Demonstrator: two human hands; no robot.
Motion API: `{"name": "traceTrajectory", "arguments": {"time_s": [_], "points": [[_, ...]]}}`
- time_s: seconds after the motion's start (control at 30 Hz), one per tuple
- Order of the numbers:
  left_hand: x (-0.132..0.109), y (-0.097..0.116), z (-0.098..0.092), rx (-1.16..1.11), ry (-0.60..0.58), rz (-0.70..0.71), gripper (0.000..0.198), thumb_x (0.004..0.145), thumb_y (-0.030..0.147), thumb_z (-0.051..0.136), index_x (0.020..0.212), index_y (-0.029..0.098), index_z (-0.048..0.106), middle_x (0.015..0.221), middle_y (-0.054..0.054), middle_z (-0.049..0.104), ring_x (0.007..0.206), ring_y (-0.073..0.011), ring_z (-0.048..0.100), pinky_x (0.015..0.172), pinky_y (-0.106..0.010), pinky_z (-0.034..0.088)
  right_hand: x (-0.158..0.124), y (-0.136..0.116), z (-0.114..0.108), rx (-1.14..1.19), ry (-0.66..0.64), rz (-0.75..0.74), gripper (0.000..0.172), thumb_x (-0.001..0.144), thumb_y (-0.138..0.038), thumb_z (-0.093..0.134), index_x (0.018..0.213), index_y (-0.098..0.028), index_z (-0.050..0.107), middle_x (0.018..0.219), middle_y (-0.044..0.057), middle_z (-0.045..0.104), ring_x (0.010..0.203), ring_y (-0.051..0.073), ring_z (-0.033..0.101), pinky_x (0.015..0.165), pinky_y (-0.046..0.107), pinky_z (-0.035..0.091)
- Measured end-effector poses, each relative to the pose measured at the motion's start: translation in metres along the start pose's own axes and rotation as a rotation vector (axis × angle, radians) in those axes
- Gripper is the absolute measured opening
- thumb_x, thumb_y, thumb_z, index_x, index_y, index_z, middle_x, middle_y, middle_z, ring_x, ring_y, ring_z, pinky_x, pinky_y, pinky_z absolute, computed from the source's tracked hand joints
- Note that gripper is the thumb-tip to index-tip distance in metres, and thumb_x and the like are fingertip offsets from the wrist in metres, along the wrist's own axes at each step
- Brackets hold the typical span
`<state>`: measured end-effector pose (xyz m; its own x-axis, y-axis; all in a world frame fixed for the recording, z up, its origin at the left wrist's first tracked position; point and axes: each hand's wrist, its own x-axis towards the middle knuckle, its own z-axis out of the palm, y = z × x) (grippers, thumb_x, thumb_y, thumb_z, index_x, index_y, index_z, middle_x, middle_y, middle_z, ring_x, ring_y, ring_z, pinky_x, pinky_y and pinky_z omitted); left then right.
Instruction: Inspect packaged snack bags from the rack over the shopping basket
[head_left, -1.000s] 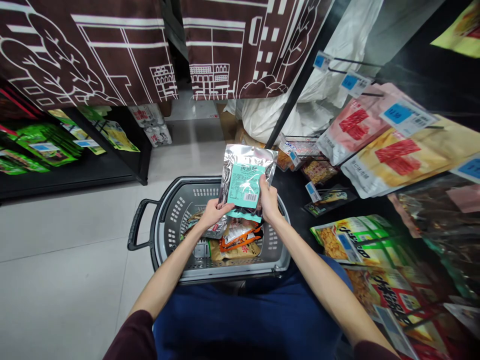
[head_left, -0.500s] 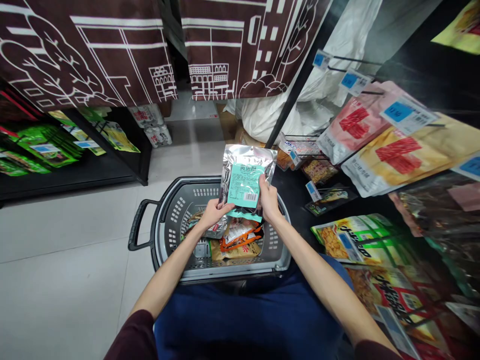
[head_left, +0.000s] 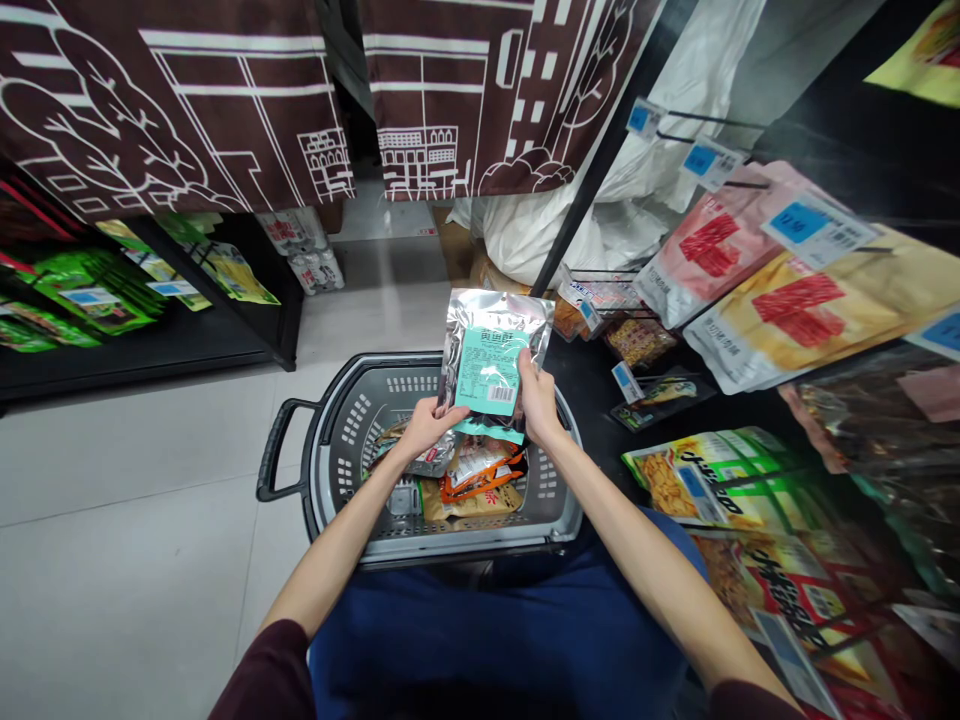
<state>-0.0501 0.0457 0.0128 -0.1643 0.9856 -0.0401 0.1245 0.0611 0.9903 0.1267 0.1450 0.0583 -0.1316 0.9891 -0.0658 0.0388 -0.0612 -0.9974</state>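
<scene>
A silver snack pouch (head_left: 487, 370) with a teal printed label and a barcode is held up above the basket. My left hand (head_left: 429, 428) grips its lower left corner, thumb on the label side. On the right edge, my right hand (head_left: 538, 398) pinches the pouch with its thumb over the front. The fingers behind the pouch are hidden. Below it stands a grey shopping basket (head_left: 352, 400) with a black handle folded out to the left. Several packets lie inside, among them an orange and white packet (head_left: 480, 468) and a tan packet (head_left: 472, 502).
On the right, a dark rack carries hanging pink pouches (head_left: 701, 245), yellow pouches (head_left: 802, 300) and green snack bags (head_left: 720, 470), with price tags sticking out. A brown printed curtain (head_left: 247, 100) hangs ahead. Green packets (head_left: 97, 290) fill a low shelf (head_left: 225, 355) at left.
</scene>
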Motion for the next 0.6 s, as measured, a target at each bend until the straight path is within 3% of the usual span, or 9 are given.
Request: {"name": "traceTrajectory", "arguments": {"time_s": [0.27,0.6], "points": [[-0.0005,0.0037,-0.0004,0.027,-0.001,0.005,0.06,0.076,0.063,0.067,0.062,0.02,0.027,0.063,0.004,0.024,0.062,-0.0089,0.024,0.059,-0.024,0.018,-0.0026,-0.0045,0.0021,0.002,0.01,0.026,0.066,0.072,-0.084,0.055,0.076,-0.019,0.063,0.052,0.0,0.059,0.06,0.02,0.064,0.057,0.029,0.05],[0.0003,-0.0001,-0.0003,0.035,-0.013,0.002,0.058,0.077,0.062,0.066,0.062,0.02,0.029,0.064,0.004,0.023,0.061,-0.0089,0.023,0.059,-0.025,0.017,-0.0014,-0.002,-0.0006,-0.045,-0.021,-0.019,0.065,0.073,-0.085,0.052,0.073,-0.021,0.059,0.051,-0.001,0.056,0.058,0.02,0.062,0.056,0.029,0.048]]}}
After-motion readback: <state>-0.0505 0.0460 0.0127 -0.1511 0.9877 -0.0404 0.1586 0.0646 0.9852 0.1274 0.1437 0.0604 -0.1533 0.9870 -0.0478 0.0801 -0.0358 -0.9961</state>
